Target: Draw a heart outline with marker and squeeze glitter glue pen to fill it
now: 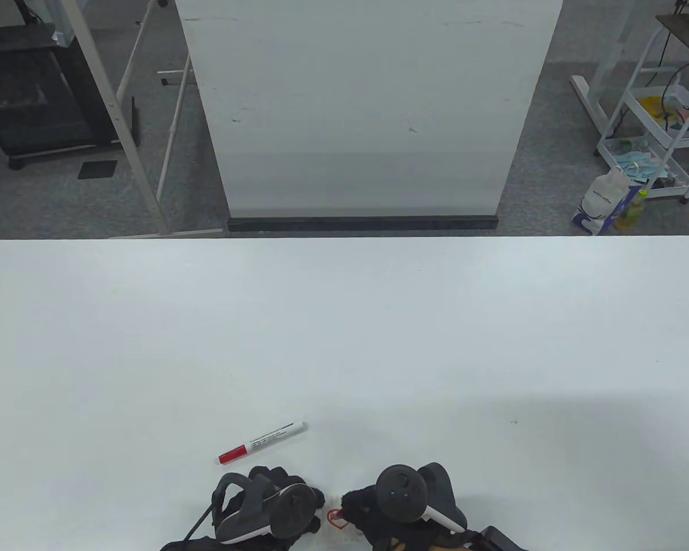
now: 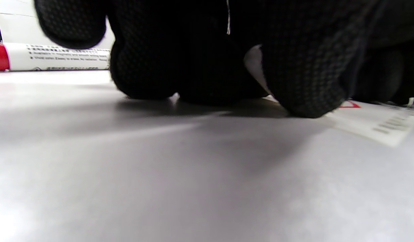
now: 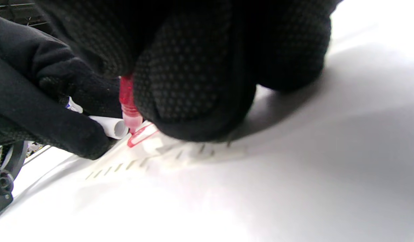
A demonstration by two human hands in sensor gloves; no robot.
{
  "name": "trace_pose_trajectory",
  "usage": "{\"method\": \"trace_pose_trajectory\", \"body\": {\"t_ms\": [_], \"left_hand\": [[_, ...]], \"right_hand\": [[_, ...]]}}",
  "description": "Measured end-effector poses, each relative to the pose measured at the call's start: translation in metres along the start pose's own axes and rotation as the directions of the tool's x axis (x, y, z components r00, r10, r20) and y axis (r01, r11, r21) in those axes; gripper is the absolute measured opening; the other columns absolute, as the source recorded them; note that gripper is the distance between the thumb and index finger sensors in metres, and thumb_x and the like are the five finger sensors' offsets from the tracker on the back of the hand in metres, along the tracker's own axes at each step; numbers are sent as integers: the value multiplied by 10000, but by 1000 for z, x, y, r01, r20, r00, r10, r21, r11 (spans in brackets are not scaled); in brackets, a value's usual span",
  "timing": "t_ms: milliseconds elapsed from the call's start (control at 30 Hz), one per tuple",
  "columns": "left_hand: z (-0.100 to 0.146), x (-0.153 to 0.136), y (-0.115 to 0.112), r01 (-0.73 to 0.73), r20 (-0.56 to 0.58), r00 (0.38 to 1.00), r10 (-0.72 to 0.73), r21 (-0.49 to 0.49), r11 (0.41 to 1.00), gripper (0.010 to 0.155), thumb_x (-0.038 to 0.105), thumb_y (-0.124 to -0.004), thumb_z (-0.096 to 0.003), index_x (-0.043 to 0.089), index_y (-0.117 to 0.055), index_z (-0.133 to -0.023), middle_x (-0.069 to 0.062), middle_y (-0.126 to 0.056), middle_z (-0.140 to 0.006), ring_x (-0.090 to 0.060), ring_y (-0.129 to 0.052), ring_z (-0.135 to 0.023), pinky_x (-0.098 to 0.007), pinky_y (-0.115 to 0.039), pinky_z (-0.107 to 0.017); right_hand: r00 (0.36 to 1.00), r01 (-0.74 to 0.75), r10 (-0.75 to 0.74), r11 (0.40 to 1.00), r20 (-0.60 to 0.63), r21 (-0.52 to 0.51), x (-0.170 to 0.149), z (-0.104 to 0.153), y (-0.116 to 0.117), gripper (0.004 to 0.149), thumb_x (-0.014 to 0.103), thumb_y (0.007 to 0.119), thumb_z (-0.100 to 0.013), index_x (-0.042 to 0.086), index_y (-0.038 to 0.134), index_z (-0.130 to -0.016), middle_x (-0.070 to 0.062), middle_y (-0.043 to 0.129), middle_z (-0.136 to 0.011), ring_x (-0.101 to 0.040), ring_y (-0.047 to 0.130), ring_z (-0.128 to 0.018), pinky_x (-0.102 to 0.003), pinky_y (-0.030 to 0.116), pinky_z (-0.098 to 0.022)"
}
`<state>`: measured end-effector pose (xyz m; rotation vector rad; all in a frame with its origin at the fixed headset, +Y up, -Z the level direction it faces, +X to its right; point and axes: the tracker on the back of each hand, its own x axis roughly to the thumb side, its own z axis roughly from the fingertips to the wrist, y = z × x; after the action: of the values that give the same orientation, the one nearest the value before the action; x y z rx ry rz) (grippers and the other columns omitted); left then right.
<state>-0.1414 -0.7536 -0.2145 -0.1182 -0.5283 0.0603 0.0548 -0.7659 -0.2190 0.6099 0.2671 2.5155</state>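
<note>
A small white paper slip (image 3: 180, 153) lies at the table's near edge with a red heart outline (image 1: 336, 518) drawn on it. My right hand (image 1: 359, 505) grips a red glitter glue pen (image 3: 127, 97), whose tip touches the red outline (image 3: 141, 136). My left hand (image 1: 313, 499) sits just left of it, fingertips (image 2: 304, 101) pressing down on the paper slip (image 2: 378, 124). A curled paper edge (image 3: 109, 127) shows beside the left fingers. The red-capped white marker (image 1: 261, 442) lies on the table beyond my left hand, untouched; the left wrist view shows the marker (image 2: 52, 57) at its upper left.
The white table (image 1: 344, 344) stretches far and wide beyond the hands. Behind its far edge stands a white board (image 1: 367, 109). A cart and bags (image 1: 637, 172) stand on the floor at the right.
</note>
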Motion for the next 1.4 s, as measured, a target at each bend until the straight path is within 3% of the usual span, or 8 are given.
{"method": "trace_pose_trajectory", "body": {"t_ms": [667, 833, 1400], "left_hand": [[0, 0, 0, 5, 2, 1000, -5, 1, 1000, 445, 472, -956, -384, 281, -933, -785, -19, -1020, -675, -315, -978, -597, -622, -704, -595], [0, 1, 0, 7, 2, 1000, -7, 2, 1000, 447, 475, -954, -384, 280, -933, -786, -19, -1020, -676, -314, -978, -598, -621, -705, -595], [0, 1, 0, 9, 0, 1000, -9, -1, 1000, 445, 471, -955, -384, 281, -933, -785, -20, -1020, -676, -316, -978, -599, -621, -705, -594]], "right_hand": [[1000, -7, 7, 1000, 2, 6, -1, -1, 0, 404, 425, 851, -389, 198, 960, -704, -54, 1073, -494, -92, 1097, -241, -330, 946, -336], [1000, -18, 17, 999, -24, -33, -2, 1, -2, 407, 418, 847, -398, 180, 954, -710, -56, 1074, -495, -87, 1101, -238, -330, 955, -329], [1000, -4, 4, 1000, 24, 4, -4, 0, -3, 401, 408, 857, -367, 175, 983, -669, -72, 1081, -450, -100, 1092, -204, -337, 955, -319]]}}
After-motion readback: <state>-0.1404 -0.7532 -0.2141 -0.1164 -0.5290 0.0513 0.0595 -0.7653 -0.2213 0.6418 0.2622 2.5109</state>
